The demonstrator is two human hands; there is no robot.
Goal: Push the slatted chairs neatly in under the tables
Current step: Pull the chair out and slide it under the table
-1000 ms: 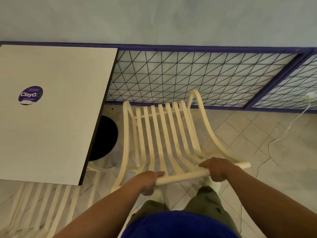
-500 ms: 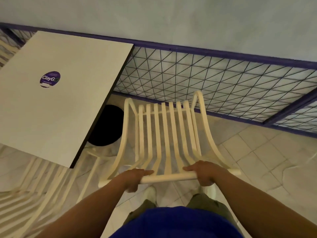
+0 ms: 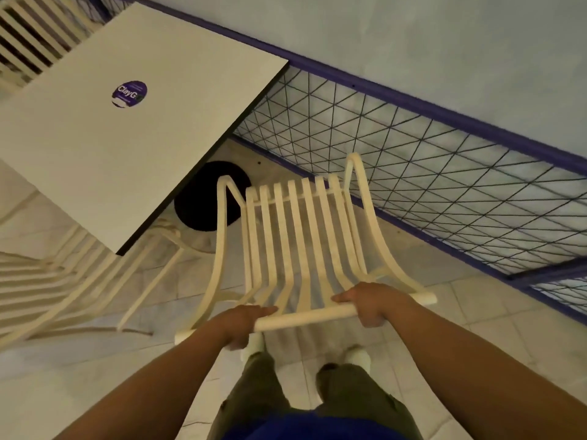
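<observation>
Hands, left (image 3: 242,325) and right (image 3: 374,302), each grip closed around the top rail of a slatted chair (image 3: 297,236) standing on the floor beside the tabletop (image 3: 133,154), its near-left front leg beside the tabletop's right edge. Next likely: swing left, then push under.

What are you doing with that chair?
A person is holding a cream slatted chair by its top rail, with the left hand and the right hand both wrapped around it. The chair stands on the tiled floor beside a square white table with a round purple sticker, not yet tucked under it. Another cream slatted chair sits at the table's near edge, partly under the top. A purple-framed wire fence runs behind.
</observation>
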